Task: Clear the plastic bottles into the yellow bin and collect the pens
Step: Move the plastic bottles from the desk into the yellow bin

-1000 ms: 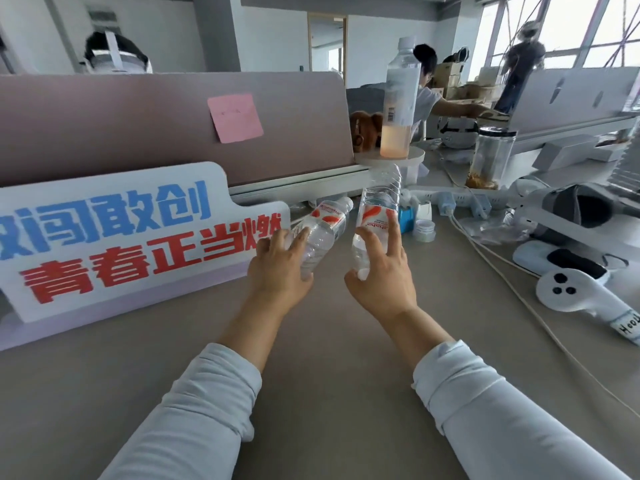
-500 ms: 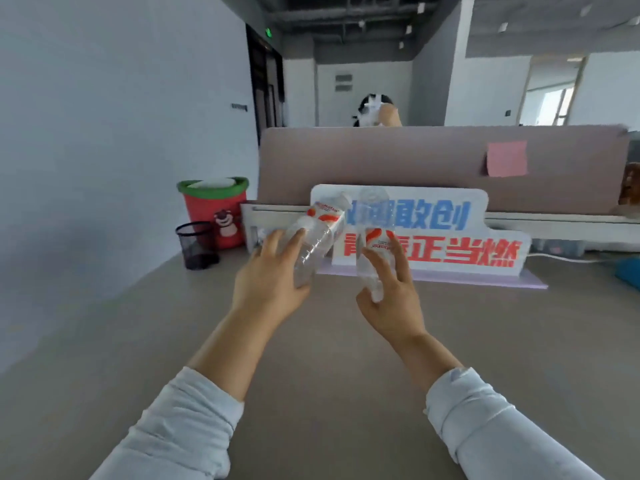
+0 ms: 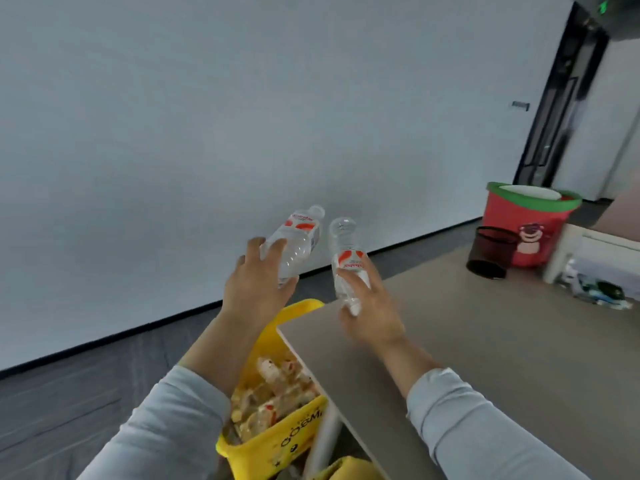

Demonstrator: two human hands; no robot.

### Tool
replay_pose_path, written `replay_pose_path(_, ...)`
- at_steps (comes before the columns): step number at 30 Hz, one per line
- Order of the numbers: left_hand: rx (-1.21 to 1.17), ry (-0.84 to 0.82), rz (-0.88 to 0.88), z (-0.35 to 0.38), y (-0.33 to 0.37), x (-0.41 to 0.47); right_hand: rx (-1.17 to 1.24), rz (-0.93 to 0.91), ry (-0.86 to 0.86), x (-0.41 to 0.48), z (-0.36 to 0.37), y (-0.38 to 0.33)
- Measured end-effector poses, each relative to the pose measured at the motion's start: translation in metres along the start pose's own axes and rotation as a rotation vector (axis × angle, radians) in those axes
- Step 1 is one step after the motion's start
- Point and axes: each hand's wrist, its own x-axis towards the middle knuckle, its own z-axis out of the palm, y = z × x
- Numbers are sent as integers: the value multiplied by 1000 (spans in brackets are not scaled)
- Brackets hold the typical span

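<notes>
Although the beige desk fills the right half of the view, the coming drop is judged to turn on the yellow bin. It is set on the floor against the desk's near left corner, and its mouth is crowded with crushed plastic bottles. From the left hand the bin's opening is found at about six o'clock, almost directly beneath the wrist. From the right hand it is found at about eight o'clock, with the desk corner lying in between. The left hand is therefore reckoned the nearer and better placed to release first, while the right would need to be carried leftward past the desk edge. Each hand is wrapped round one clear bottle. The left bottle is held with its long axis tilted toward one o'clock, the right bottle nearly toward twelve, and the two are close but apart. A black mesh pen cup is seen at two o'clock on the desk, just beside a red bucket. No pens can be made out.
</notes>
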Motion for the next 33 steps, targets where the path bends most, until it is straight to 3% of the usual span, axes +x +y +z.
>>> replay_pose_path(3, 21, 8, -93, -1, -35, 6, 4, -58, -97, 24, 35, -23)
replay_pose_path(7, 58, -7, -128, 4, -59, 4, -26, -117, -103, 51, 62, -29)
replay_pose_path(11, 108, -56, -176, 13, -85, -1, -229, 73, -348, 78, 82, -19)
replay_pose_path(21, 123, -158, -211, 65, -92, 11, -214, 32, -265, 79, 79, -26)
replay_pose_path(26, 194, -349, -201, 83, -82, 47, -220, 60, -265, 75, 74, -24)
replay_pose_path(33, 230, -221, -82, 65, -63, 32, -259, 60, -258, 69, 66, -28)
